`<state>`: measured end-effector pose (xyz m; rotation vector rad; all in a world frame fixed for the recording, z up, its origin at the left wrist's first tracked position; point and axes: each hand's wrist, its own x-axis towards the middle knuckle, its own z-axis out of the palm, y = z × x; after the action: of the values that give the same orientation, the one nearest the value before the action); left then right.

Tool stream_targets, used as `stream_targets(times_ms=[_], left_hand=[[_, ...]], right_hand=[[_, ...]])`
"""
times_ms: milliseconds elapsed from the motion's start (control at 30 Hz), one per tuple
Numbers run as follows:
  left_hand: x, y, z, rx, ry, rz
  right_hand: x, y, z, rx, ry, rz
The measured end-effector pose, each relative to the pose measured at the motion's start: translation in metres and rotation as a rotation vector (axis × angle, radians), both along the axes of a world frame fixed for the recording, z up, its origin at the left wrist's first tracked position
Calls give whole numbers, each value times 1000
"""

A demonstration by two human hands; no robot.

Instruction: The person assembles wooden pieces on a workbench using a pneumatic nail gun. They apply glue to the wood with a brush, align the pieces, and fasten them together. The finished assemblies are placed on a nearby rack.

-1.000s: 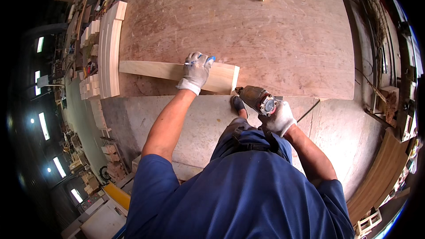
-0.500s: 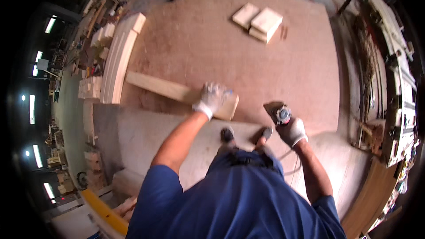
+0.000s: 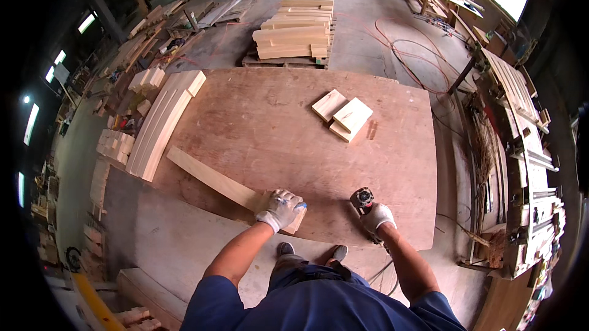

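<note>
Apparently, the left grip (image 3: 281, 209) clasps the board (image 3: 215, 177) beneath; the right grip (image 3: 377, 216) clutches a power tool (image 3: 362, 196).

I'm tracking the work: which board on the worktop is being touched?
The long board under the left hand; the short boards and left-edge row are untouched.

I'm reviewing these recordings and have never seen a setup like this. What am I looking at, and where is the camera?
There is no machine arm, just a person wearing work gloves. The view looks down from a wide fisheye camera on their head, so straight edges bend. The left hand lies over the near end of a wooden plank on a low tabletop. The right hand holds a handheld power tool. Three short boards lie farther back; long timbers line the left edge.
</note>
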<state>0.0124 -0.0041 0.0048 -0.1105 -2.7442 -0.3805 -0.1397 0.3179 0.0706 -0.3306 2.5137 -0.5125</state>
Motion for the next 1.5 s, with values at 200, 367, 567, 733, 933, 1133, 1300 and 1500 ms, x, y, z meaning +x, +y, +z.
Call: stream_targets(times_ms=[200, 367, 567, 733, 933, 1133, 1300, 1500], left_hand=[[6, -8, 4, 10, -93, -21], [8, -5, -5, 80, -17, -65], [-2, -7, 6, 88, -119, -152], [2, -10, 23, 82, -111, -107], [1, -13, 50, 82, -306, 110], [18, -41, 15, 122, -260, 201], [15, -20, 12, 178, -175, 270], [21, -9, 6, 158, -112, 167]], right_hand=[[3, -8, 3, 30, -2, 0], [7, -13, 4, 63, 6, -19], [5, -6, -11, 165, 22, -37], [8, -26, 18, 214, -10, -72], [0, -18, -2, 233, 73, -16], [-4, 9, -56, 5, -47, -82], [3, 27, -44, -27, -102, -114], [-24, -68, 27, -167, -259, -63]])
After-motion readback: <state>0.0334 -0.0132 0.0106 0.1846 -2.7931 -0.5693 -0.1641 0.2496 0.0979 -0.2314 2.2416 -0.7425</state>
